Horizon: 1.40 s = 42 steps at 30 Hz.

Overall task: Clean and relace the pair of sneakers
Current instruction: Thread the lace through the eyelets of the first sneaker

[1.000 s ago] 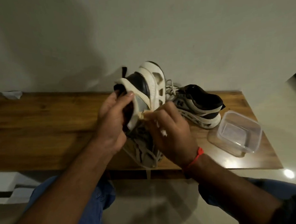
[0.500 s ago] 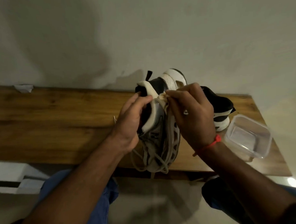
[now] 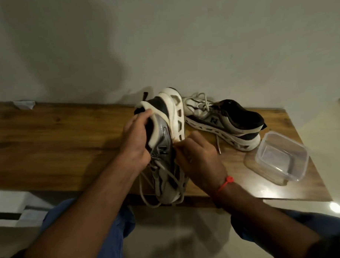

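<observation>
I hold a grey, black and white sneaker (image 3: 172,117) heel-up and toe-down over the front edge of the wooden table (image 3: 59,142). My left hand (image 3: 136,141) grips its heel collar, fingers curled into the opening. My right hand (image 3: 199,158) is curled against the white sole's lower part and pinches a small pale cloth (image 3: 178,146), which is mostly hidden by the fingers. The sneaker's loose grey laces (image 3: 148,189) dangle below the table edge. The second sneaker (image 3: 232,122) lies on its sole on the table behind my right hand, its laces loose.
A clear plastic container (image 3: 282,157) sits at the table's right end, near the corner. A white scrap (image 3: 23,104) lies at the back left by the wall. My knees in blue trousers are under the front edge.
My right hand slid up the sole to the heel, then back down to the lower part. The held sneaker turned slightly with it. My view shifted too.
</observation>
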Tool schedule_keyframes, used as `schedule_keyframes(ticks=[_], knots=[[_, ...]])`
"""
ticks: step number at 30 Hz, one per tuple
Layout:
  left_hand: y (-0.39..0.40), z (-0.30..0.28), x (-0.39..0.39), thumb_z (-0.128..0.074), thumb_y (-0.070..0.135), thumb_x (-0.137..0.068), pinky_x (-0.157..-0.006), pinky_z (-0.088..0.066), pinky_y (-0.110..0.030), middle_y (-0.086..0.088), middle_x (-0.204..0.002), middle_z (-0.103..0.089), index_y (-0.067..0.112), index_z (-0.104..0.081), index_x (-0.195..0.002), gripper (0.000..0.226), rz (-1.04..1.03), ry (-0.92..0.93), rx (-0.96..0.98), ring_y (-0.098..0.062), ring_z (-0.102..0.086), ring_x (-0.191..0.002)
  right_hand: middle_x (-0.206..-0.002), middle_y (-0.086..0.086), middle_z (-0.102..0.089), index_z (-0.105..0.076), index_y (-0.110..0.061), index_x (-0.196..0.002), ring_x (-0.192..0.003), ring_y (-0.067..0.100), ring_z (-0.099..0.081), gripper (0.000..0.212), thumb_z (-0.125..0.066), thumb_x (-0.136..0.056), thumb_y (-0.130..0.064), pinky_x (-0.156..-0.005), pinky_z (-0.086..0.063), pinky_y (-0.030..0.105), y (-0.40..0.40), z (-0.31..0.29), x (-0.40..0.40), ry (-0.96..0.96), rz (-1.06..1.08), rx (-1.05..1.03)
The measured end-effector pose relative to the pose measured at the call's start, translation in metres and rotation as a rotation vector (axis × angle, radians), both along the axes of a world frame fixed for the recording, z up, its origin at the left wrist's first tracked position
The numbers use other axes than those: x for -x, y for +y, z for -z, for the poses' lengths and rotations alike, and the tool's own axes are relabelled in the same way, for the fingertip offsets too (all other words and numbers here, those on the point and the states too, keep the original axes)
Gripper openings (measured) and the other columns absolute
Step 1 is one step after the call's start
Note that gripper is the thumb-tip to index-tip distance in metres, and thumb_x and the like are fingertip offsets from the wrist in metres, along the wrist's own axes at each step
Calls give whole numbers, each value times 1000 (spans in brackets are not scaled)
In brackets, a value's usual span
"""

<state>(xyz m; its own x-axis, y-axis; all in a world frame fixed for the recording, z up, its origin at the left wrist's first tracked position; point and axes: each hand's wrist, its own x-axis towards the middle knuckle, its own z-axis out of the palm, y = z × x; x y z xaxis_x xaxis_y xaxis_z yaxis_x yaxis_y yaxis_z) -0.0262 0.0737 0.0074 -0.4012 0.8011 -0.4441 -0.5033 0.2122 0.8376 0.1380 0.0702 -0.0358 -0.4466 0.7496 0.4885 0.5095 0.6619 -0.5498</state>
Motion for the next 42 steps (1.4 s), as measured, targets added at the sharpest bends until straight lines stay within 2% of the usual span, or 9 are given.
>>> schedule_keyframes(ticks=[6, 11, 17, 21, 25, 29, 33, 36, 42], knots=[[9, 7, 26, -61, 44, -95, -67, -62, -39, -8, -110, -77, 21, -69, -123, 37, 68, -33, 161, -28, -76, -94, -99, -5, -55, -70, -12, -101, -80, 2, -51, 11, -70, -91, -17, -68, -42, 7, 4, 6, 1, -72, -99, 112], [2, 11, 6, -58, 44, -100, -94, -58, -46, -6, -109, -77, 18, -71, -121, 35, 266, 143, 168, -27, -74, -102, -96, -4, -63, -72, -13, -98, -82, 3, -55, 7, -70, -91, -15, -73, -39, 6, 20, -8, 15, 103, 45, 93], [-7, 7, -17, -40, 52, -105, -84, -45, -26, 10, -120, -73, 31, -69, -116, 37, 489, 191, 100, -1, -68, -100, -96, 2, -65, -73, -12, -97, -84, 13, -61, 8, -68, -91, -14, -74, -54, 32, 50, -18, 8, 178, 176, 109], [-2, 7, -14, -28, 68, -100, -80, -53, -32, 10, -115, -74, 31, -65, -123, 57, 420, 105, 97, -6, -72, -99, -94, 2, -62, -71, -10, -96, -77, 8, -55, 7, -70, -90, -13, -69, -46, 17, 12, -1, 1, 34, -17, 53], [3, 7, -8, -30, 75, -95, -87, -57, -37, -5, -120, -74, 17, -63, -134, 77, 373, 58, 150, -22, -74, -104, -90, 13, -58, -67, -1, -94, -78, 28, -55, 8, -63, -93, -7, -63, -50, 41, -28, 27, 14, -217, -258, -141], [1, 7, -10, -22, 77, -95, -72, -52, -30, 4, -108, -78, 25, -68, -118, 73, 440, 129, 160, -6, -75, -83, -96, 13, -59, -68, -2, -101, -79, 20, -54, 22, -55, -95, -19, -63, -48, 26, 4, 10, 10, -198, -162, -189], [0, 9, -10, -23, 77, -95, -69, -44, -28, 4, -138, -63, 28, -52, -145, 76, 439, 146, 176, 0, -63, -84, -96, 9, -58, -69, -4, -96, -79, 9, -50, 7, -67, -91, -9, -67, -45, 14, 38, 5, 1, -74, 62, -46], [3, 12, -5, -32, 82, -90, -77, -55, -34, -2, -134, -67, 25, -57, -141, 81, 418, 102, 223, -17, -72, -101, -96, 3, -57, -69, -9, -95, -80, 3, -45, 5, -68, -91, -11, -69, -37, 8, 19, 15, -1, -137, -68, 8], [5, 7, -1, -35, 77, -93, -75, -54, -35, 0, -131, -66, 23, -62, -125, 68, 392, 91, 255, -22, -70, -101, -93, 9, -55, -66, -3, -94, -73, 18, -50, 15, -55, -96, -13, -61, -49, 34, -26, 20, 8, -252, -541, 32]])
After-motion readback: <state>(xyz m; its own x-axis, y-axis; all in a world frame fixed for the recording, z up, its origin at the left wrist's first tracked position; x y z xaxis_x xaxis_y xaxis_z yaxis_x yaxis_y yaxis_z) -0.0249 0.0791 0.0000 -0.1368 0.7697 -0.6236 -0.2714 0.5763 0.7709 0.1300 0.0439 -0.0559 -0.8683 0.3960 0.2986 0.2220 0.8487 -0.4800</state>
